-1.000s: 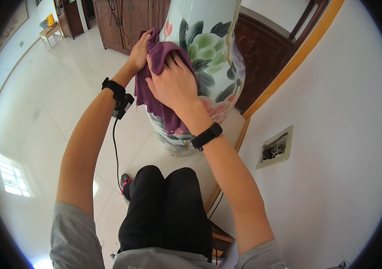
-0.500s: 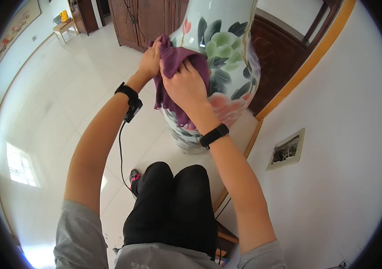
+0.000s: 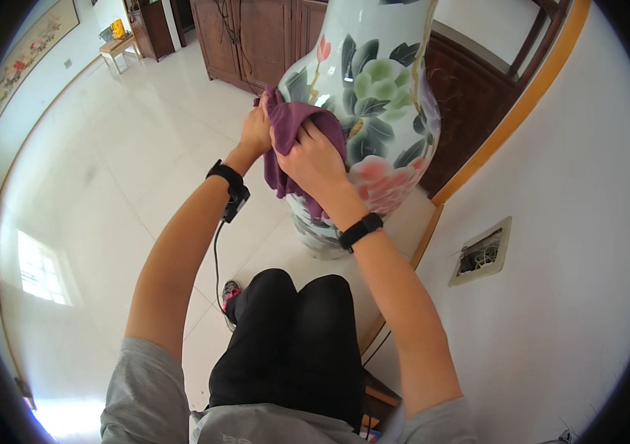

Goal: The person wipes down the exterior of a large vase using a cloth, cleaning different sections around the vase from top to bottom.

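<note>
A tall white porcelain vase (image 3: 337, 81), painted with green and pink flowers and dark leaves, stands upright on the floor in front of me. Against its left side lies a purple cloth (image 3: 290, 117), bunched at the top and hanging down in folds. My left hand (image 3: 257, 133) grips the cloth's left edge at the side of the vase, its fingers partly hidden. Closed on the same cloth, my right hand (image 3: 310, 157) presses it to the front of the vase's belly, with the fingertips tucked under a fold.
Close on the right is a white wall with an uncovered socket box (image 3: 481, 251) full of wires. Behind the vase stand a brown wooden cabinet (image 3: 267, 44) and a dark carved wooden panel (image 3: 470, 96). A black cable (image 3: 217, 259) hangs from my left wrist.
Both hands and the purple cloth have slid a little lower on the vase, the left hand most clearly. The whole view has shifted slightly. Both hands still hold the cloth.
</note>
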Available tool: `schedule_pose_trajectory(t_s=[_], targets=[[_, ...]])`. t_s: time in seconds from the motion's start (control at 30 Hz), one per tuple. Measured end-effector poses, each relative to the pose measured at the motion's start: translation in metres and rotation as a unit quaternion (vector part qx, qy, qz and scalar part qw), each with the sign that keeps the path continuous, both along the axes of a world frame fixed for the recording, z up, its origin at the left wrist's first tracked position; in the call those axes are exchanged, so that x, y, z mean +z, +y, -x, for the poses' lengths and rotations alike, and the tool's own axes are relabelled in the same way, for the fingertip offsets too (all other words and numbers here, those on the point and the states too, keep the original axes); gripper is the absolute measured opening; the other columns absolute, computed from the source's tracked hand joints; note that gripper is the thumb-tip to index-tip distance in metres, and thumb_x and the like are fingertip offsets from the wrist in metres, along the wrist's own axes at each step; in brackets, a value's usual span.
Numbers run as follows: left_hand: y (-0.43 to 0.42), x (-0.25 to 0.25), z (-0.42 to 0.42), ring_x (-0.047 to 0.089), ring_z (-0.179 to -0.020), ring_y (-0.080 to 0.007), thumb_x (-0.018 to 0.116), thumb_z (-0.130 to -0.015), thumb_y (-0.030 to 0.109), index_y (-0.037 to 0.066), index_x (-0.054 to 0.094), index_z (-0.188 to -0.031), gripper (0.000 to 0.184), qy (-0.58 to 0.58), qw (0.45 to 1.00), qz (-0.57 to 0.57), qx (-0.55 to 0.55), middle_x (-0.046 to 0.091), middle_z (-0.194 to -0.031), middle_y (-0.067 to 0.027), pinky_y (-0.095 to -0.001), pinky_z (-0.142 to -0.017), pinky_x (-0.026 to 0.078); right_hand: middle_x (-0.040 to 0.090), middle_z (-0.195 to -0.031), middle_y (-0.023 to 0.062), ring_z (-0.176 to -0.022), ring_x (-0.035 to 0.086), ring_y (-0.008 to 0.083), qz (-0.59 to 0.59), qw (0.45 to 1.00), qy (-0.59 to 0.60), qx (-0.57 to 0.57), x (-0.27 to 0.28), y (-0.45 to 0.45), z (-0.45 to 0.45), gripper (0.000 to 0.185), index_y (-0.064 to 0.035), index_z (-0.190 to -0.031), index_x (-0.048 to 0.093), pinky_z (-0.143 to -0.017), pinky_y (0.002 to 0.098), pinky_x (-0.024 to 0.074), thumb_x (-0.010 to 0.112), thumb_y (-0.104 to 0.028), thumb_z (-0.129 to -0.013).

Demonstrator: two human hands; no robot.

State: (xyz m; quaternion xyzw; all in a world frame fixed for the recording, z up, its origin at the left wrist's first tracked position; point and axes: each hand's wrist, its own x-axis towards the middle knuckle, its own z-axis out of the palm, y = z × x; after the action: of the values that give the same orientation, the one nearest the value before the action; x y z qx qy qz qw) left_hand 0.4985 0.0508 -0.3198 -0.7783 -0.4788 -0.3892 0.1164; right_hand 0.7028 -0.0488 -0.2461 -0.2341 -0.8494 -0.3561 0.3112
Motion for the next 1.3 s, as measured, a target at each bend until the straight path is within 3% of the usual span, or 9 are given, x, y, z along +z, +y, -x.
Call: schedule_pose_trajectory(t_s=[0.27,0.37,0.6,0.63,0.73,0.87,1.07,1.2,1.3], targets=[[-0.005,-0.027,0.001,0.064,-0.091,-0.0492,0.059,-0.091,0.032,-0.010,0.036,-0.143,0.071,-0.030,0.997,0.069,0.012,0.067,-0.106,-0.0308,-0.0530,-0.078,0.053,0.070,-0.097,0.0160,-0.094,0.068,0.0296,-0.013,0.999,-0.041,0.011,-0.015,-0.005,0.004,0.049,0.0061,-0.117,0.067,-0.100,0.0404,0.0507,0.066,-0.014,-0.072],[-0.028,-0.027,-0.010,0.064,-0.088,-0.0503,0.058,-0.092,0.034,-0.008,0.037,-0.140,0.068,-0.130,0.988,0.086,0.022,0.067,-0.099,-0.0314,-0.0551,-0.076,0.052,0.071,-0.097,0.0167,-0.097,0.068,0.0298,0.006,0.996,-0.084,0.003,-0.022,-0.008,0.004,0.043,0.0056,-0.108,0.071,-0.104,0.0405,0.0482,0.065,-0.015,-0.070],[-0.041,-0.112,0.000,0.063,-0.095,-0.0520,0.056,-0.092,0.034,-0.004,0.043,-0.133,0.058,-0.074,0.968,0.231,0.057,0.067,-0.101,-0.0322,-0.0574,-0.081,0.052,0.072,-0.098,0.0184,-0.103,0.067,0.0310,0.012,0.995,-0.102,0.019,-0.099,-0.009,0.005,0.035,0.0031,-0.098,0.073,-0.108,0.0414,0.0453,0.062,-0.017,-0.071],[-0.039,-0.136,0.002,0.065,-0.095,-0.0478,0.065,-0.087,0.032,0.000,0.059,-0.114,0.042,-0.065,0.971,0.221,0.064,0.067,-0.106,-0.0294,-0.0543,-0.083,0.053,0.072,-0.098,0.0182,-0.105,0.066,0.0314,0.014,0.993,-0.113,0.024,-0.110,-0.012,0.002,0.034,0.0024,-0.098,0.073,-0.108,0.0413,0.0453,0.061,-0.016,-0.072],[-0.070,-0.148,-0.008,0.065,-0.097,-0.0506,0.053,-0.095,0.029,-0.004,0.045,-0.133,0.052,-0.069,0.929,0.355,0.081,0.068,-0.102,-0.0320,-0.0564,-0.084,0.053,0.072,-0.099,0.0177,-0.106,0.066,0.0312,0.044,0.986,-0.160,0.016,-0.151,-0.020,-0.009,0.032,0.0016,-0.098,0.073,-0.107,0.0406,0.0456,0.061,-0.016,-0.073],[-0.083,-0.157,-0.019,0.065,-0.095,-0.0503,0.047,-0.096,0.019,-0.007,0.048,-0.130,0.043,-0.090,0.916,0.381,0.089,0.069,-0.098,-0.0326,-0.0570,-0.084,0.053,0.071,-0.094,0.0134,-0.101,0.066,0.0275,0.138,0.971,-0.183,0.061,-0.200,-0.027,-0.037,0.024,-0.0018,-0.092,0.071,-0.100,0.0387,0.0478,0.060,-0.015,-0.075],[-0.094,-0.086,-0.027,0.065,-0.088,-0.0495,0.047,-0.093,0.014,-0.006,0.050,-0.133,0.045,-0.145,0.948,0.272,0.083,0.068,-0.093,-0.0326,-0.0571,-0.080,0.053,0.071,-0.105,0.0116,-0.109,0.063,0.0251,0.159,0.952,-0.262,0.018,-0.164,-0.033,-0.053,0.033,-0.0029,-0.107,0.070,-0.105,0.0380,0.0437,0.061,-0.017,-0.079],[-0.105,-0.027,-0.033,0.063,-0.087,-0.0513,0.049,-0.090,0.009,-0.001,0.050,-0.131,0.042,-0.221,0.962,0.146,0.068,0.066,-0.095,-0.0327,-0.0582,-0.080,0.051,0.069,-0.112,0.0142,-0.108,0.064,0.0256,0.115,0.980,-0.163,-0.024,-0.124,-0.046,-0.059,0.047,-0.0018,-0.125,0.065,-0.102,0.0409,0.0459,0.060,-0.015,-0.080],[-0.104,0.020,-0.034,0.062,-0.089,-0.0515,0.050,-0.089,0.005,0.002,0.048,-0.131,0.042,-0.248,0.965,0.077,0.025,0.065,-0.096,-0.0323,-0.0576,-0.082,0.049,0.067,-0.119,0.0191,-0.109,0.064,0.0299,0.030,0.997,-0.065,-0.031,-0.037,-0.052,-0.060,0.056,-0.0007,-0.138,0.058,-0.099,0.0445,0.0480,0.059,-0.012,-0.083]])
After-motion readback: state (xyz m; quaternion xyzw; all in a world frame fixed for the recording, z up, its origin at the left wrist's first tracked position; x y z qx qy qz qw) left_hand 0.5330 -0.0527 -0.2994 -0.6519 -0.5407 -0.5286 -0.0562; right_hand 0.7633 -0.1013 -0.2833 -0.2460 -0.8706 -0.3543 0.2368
